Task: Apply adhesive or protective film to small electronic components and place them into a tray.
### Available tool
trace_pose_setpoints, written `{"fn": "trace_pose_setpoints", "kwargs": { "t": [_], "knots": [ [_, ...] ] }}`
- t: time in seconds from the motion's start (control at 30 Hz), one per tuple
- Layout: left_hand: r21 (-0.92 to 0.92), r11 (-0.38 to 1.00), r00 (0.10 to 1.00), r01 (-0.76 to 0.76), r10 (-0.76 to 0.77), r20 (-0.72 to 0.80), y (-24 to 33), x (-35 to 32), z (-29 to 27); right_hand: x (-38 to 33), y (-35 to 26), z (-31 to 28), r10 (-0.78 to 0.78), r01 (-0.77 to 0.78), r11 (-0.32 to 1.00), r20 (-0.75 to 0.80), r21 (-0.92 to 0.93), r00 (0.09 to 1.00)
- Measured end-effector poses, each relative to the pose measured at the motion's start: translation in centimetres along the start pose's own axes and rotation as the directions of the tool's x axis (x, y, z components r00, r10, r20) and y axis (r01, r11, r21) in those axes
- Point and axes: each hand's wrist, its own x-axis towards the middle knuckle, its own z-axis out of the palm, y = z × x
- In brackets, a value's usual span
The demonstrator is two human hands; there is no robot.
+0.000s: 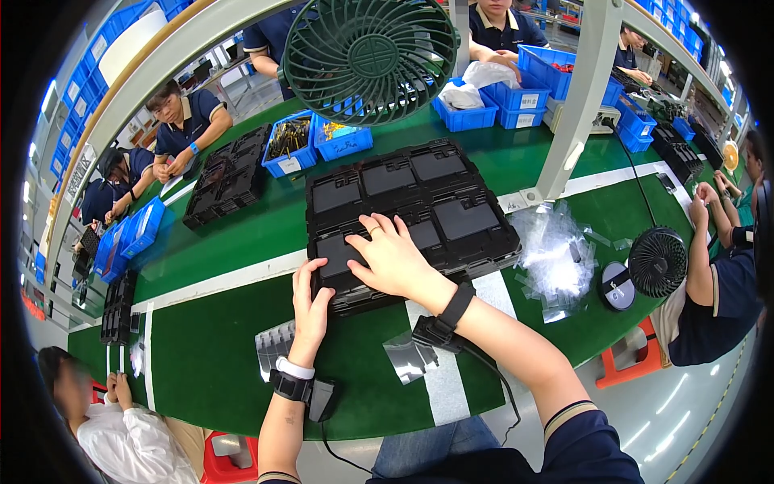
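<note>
A black plastic tray (493, 234) with several compartments lies on the green bench before me, with dark flat rectangular pieces in its compartments. My right hand (395, 258) is spread over the front row, its fingers apart at a dark flat piece (332, 248) in the front-left compartment. At the tray's front-left corner is my left hand (310, 313), fingers up and thumb apart, against or very near the edge. Neither hand shows anything lifted. Both wrists wear black strapped devices with cables.
Clear plastic film pieces (555, 258) are heaped right of the tray; more film (407, 357) lies in front. A dark green fan (371, 60) hangs ahead, and a small black fan (657, 262) stands right. Blue bins (343, 141) line the far side. Co-workers sit around.
</note>
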Motion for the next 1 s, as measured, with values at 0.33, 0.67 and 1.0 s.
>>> {"fn": "trace_pose_setpoints", "kwargs": {
  "t": [0.33,0.67,1.0],
  "knots": [
    [0.004,0.999,0.998,0.050,-0.050,0.035,-0.42,0.09,-0.34,0.03,0.05,-0.03,0.006,-0.006,1.000,0.009,0.007,1.000],
    [-0.008,0.997,0.997,0.071,-0.071,0.042,0.07,0.09,-0.34,0.02,0.00,-0.21,0.007,-0.007,1.000,0.020,0.007,1.000],
    [-0.035,0.997,0.997,0.071,-0.070,0.045,-0.07,0.12,-0.26,-0.02,0.04,-0.11,0.009,-0.009,1.000,0.005,0.012,1.000]
  ]
}}
